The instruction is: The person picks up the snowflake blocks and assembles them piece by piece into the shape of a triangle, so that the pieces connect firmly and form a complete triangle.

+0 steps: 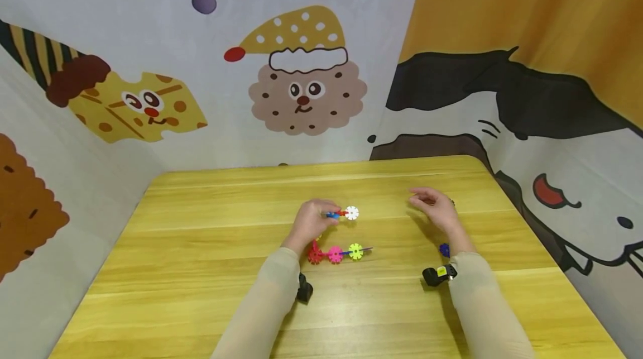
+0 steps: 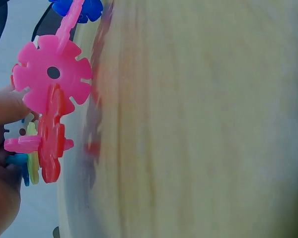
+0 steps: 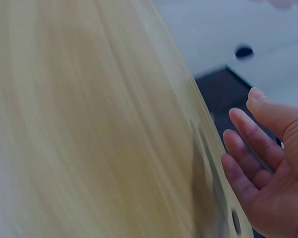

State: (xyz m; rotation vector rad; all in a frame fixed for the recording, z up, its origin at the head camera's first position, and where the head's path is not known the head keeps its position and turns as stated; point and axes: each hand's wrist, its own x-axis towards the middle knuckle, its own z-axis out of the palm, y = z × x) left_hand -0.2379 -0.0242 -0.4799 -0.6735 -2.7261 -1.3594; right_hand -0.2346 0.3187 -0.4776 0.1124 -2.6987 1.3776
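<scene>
Above the surface [image 1: 201, 247], the left hand [image 1: 312, 221] pinched and partly hid a chain of coloured discs [image 1: 335, 254]. Right of the chain, the right hand [image 1: 438, 211] hung apart, fingers loosely bent; its wrist [image 1: 460, 243] partly covered a blue disc [image 1: 444, 250]. Behind the chain hung a printed cloth [image 1: 216, 96].

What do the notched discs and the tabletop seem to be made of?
The notched discs look like smooth, slightly shiny plastic: even colour, small highlights. The tabletop could be wood or wood-look laminate, satin: streaked grain, soft sheen.
</scene>
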